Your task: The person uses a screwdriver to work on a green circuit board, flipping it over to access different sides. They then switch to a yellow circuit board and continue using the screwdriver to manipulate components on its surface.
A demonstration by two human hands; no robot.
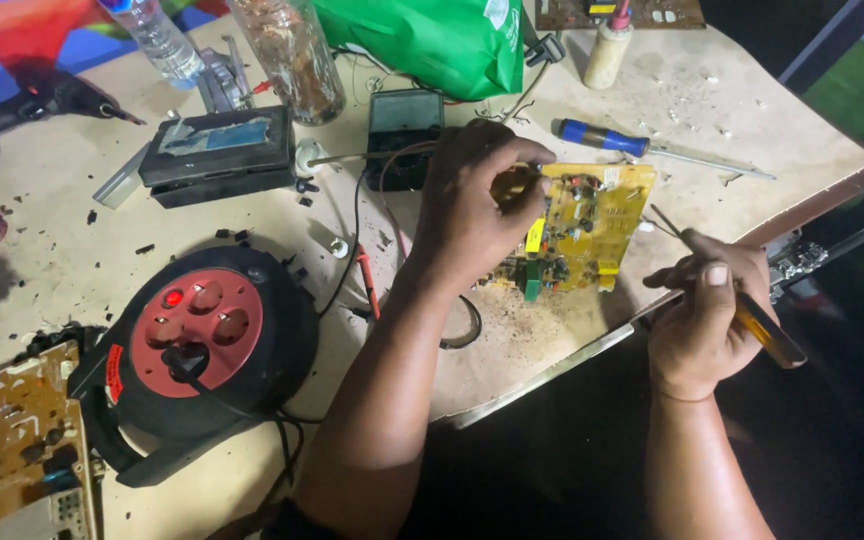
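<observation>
Head view shows the left hand [472, 205] curled closed on the yellow circuit board [582, 228], at the centre of the table [712, 100]. At 3 o'clock from the board, the right hand [704, 310] grips a yellow-handled tool [767, 330]; its thin tip is hard to make out.

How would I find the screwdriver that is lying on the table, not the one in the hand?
Start at the green bag at the table's far edge. Just in front of it, beyond the yellow circuit board, lies the screwdriver. It has a blue handle and nobody touches it, unlike the amber-handled one held in the right hand.
</observation>
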